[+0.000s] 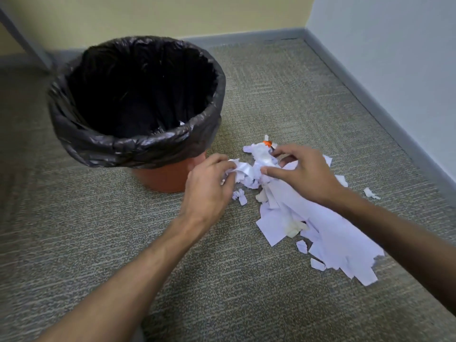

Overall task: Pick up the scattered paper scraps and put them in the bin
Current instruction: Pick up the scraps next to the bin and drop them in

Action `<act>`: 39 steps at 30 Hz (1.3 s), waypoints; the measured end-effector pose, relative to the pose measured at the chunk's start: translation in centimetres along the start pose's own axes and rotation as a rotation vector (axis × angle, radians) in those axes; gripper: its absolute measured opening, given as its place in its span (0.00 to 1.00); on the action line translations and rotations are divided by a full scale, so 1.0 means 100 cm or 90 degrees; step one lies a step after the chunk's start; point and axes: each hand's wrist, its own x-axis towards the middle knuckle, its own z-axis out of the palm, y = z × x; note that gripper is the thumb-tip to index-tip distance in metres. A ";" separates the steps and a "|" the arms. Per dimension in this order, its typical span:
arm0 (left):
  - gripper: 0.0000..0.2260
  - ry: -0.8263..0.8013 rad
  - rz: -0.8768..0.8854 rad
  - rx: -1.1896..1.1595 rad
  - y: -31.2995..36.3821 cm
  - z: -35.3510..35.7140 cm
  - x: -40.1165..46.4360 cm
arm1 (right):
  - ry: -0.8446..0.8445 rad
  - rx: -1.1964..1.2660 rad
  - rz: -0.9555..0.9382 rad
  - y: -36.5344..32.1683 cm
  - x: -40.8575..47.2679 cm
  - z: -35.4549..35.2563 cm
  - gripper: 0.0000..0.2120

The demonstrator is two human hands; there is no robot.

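Note:
An orange bin (170, 176) lined with a black plastic bag (128, 144) stands on the carpet at the left. White paper scraps (328, 233) lie in a heap on the floor to its right. My left hand (207, 188) and my right hand (303, 174) both pinch a crumpled bunch of scraps (249, 169) at the heap's near-bin end, low over the carpet. A small orange piece (267, 143) shows at the far tip of the heap. A few scraps lie inside the bin near its front rim.
Grey-green carpet (123, 243) covers the floor. A grey baseboard (370, 95) runs along the right wall and the back wall, meeting in a corner. One stray scrap (370, 193) lies to the right of the heap.

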 end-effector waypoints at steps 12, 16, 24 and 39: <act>0.07 0.193 0.089 0.101 0.023 -0.113 0.087 | 0.052 -0.024 -0.131 -0.141 0.054 -0.063 0.18; 0.09 0.166 -0.058 0.117 -0.004 -0.139 0.108 | 0.019 -0.038 -0.146 -0.168 0.089 -0.031 0.19; 0.12 0.034 -0.186 0.226 -0.019 -0.138 0.096 | -0.056 -0.068 -0.141 -0.170 0.109 0.006 0.16; 0.09 -0.018 0.259 0.259 -0.021 -0.018 -0.007 | -0.096 -0.241 -0.065 -0.004 0.051 0.031 0.13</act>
